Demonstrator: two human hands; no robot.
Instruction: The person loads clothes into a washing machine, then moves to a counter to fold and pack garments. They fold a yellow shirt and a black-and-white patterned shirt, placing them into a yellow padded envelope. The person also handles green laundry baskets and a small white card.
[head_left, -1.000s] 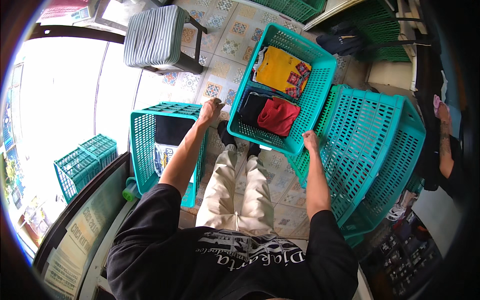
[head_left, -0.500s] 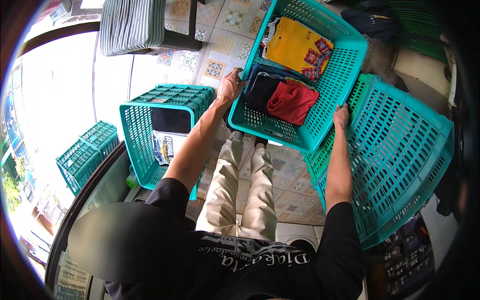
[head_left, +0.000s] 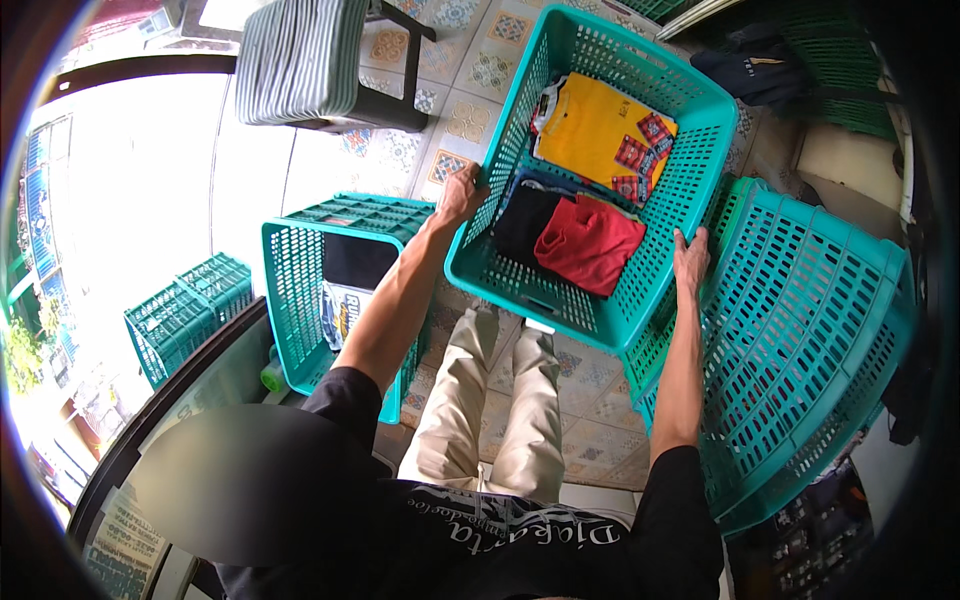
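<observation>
Both my hands hold a teal laundry basket (head_left: 672, 205) with slotted walls, just beyond my feet. My left hand (head_left: 462, 193) grips its left rim, while the fingers of my right hand (head_left: 690, 258) wrap over the right rim. Inside are two piles of folded clothes. A yellow shirt (head_left: 590, 125) with red patterned patches tops the far pile. The near pile has a folded red garment (head_left: 590, 245) beside a black one (head_left: 518, 222). Parts of the fingers are hidden behind the rim.
A teal basket (head_left: 283, 225) with folded dark and white clothes stands left of my legs. Large teal baskets (head_left: 800, 300) lie stacked at my right. A striped-covered stool (head_left: 298, 60) stands far left on patterned tiles. Dark cloth (head_left: 750, 70) lies far right.
The held basket has come slightly nearer my body and a little left relative to the floor, both hands moving with it. The whole view has shifted slightly.
</observation>
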